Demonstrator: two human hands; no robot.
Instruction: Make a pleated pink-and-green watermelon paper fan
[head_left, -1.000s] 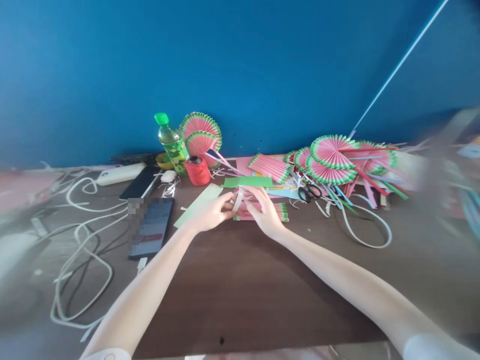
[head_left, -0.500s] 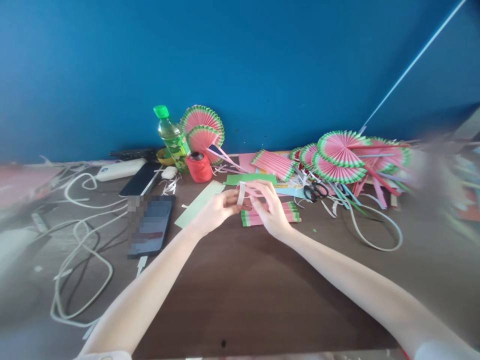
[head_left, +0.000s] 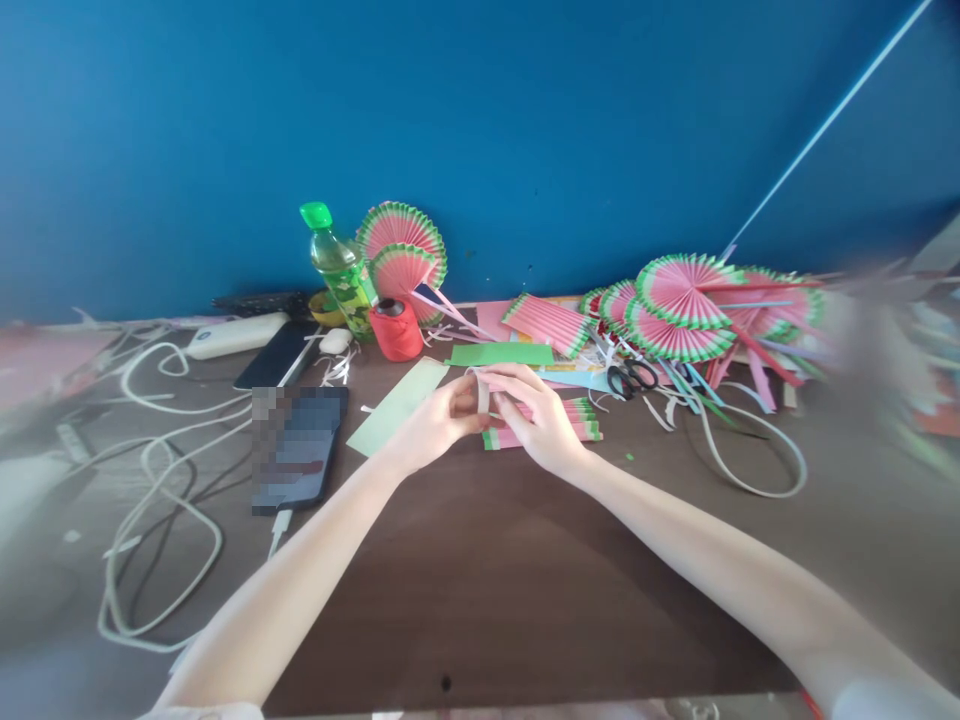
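My left hand (head_left: pixel 435 425) and my right hand (head_left: pixel 544 420) meet above the middle of the table. Their fingertips pinch a thin white strip (head_left: pixel 483 392), which curves between them; whether it is paper or tape I cannot tell. Below my right hand lies a pleated pink-and-green paper (head_left: pixel 586 424), partly covered by the fingers. A bright green paper strip (head_left: pixel 501 354) is just behind the hands. Close to my left hand is a pale green sheet (head_left: pixel 397 405).
Watermelon-coloured paper fans (head_left: pixel 682 305) are heaped at the right, near black-handled scissors (head_left: pixel 632 379). Along the blue wall stand a green-capped bottle (head_left: pixel 337 270) and a red spool (head_left: pixel 396 330). Phones (head_left: pixel 304 450) and looping white cables (head_left: pixel 161 500) occupy the left.
My fingers have drawn closer around the white strip, which now bends more between them. The pink piece seen by my right fingers earlier is no longer visible there.
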